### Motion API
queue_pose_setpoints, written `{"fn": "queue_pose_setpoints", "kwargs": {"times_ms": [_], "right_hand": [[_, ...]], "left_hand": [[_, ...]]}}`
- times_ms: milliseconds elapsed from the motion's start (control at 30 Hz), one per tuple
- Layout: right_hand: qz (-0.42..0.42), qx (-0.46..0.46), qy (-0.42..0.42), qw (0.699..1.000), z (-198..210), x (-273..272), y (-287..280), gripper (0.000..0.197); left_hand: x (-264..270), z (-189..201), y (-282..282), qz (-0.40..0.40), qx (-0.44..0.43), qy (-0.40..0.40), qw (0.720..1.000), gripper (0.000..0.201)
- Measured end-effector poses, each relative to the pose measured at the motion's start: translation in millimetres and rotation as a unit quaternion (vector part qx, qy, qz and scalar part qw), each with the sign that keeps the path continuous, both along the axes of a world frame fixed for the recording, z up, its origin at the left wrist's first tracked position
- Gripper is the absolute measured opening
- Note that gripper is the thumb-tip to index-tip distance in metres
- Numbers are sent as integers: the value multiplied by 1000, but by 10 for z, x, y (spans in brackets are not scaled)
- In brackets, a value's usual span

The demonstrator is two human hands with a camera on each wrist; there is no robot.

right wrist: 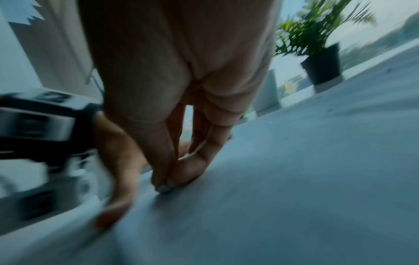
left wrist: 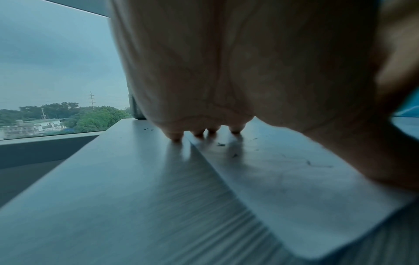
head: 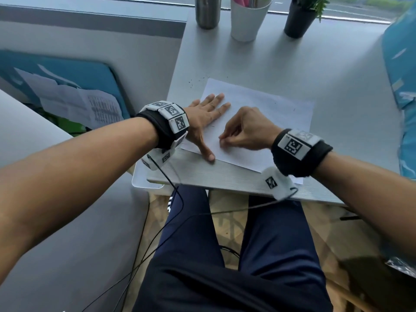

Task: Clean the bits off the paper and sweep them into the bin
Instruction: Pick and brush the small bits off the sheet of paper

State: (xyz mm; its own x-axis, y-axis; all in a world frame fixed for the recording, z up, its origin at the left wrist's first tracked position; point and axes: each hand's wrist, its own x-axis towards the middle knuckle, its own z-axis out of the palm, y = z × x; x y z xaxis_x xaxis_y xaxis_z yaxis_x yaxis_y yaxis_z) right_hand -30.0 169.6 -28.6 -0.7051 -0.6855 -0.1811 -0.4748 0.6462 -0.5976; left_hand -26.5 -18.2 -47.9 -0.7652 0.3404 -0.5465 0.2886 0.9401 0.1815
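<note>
While the paper (head: 265, 118) lies flat on the grey table (head: 315, 70), near its front edge and slightly askew, small dark bits (left wrist: 221, 144) show scattered on it in the left wrist view, with more specks (head: 195, 81) on the table just beyond its far left corner; the left hand (head: 203, 118) lies spread and flat on the sheet's left part, fingers straight, thumb out toward the near edge, pressing it down; the right hand (head: 245, 131) sits beside it on the paper with its fingers curled, thumb and fingertips (right wrist: 167, 185) drawn together against the sheet, though what they pinch, if anything, cannot be told from the blurred view; at the table's far end stand a metal bottle (head: 207, 12), a white cup (head: 247, 19) and a potted plant (head: 300, 18); a blue bin (head: 67, 86) holding papers sits on the floor to the left of the table
</note>
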Motion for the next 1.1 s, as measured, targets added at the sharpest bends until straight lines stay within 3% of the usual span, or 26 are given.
{"fn": "queue_pose_setpoints", "kwargs": {"times_ms": [100,267,433,600,800,967,1033,1100], "right_hand": [[-90,-30,31,995,-11,-250,27,5],[31,14,-18,999,-27,138,-55,5],[-117,-38,41,992,-37,-475,-58,7],[16,10,0,1000,-41,-14,-62,4],[-103,-13,63,993,-41,-722,-90,11],[5,10,6,1000,-43,-64,-62,3],[13,10,-1,1000,-48,-125,-63,2],[-44,-4,34,998,-68,-492,-67,7]], "left_hand": [[18,13,5,9,5,11,1000,164],[17,-13,-1,10,-6,21,1000,165],[7,-2,-9,12,3,21,1000,165],[-10,-10,-16,14,3,15,1000,166],[12,49,15,16,-3,8,1000,166],[-7,17,2,18,-9,4,1000,168],[-10,18,-3,16,-9,2,1000,168],[-10,33,9,16,-6,4,1000,168]]}}
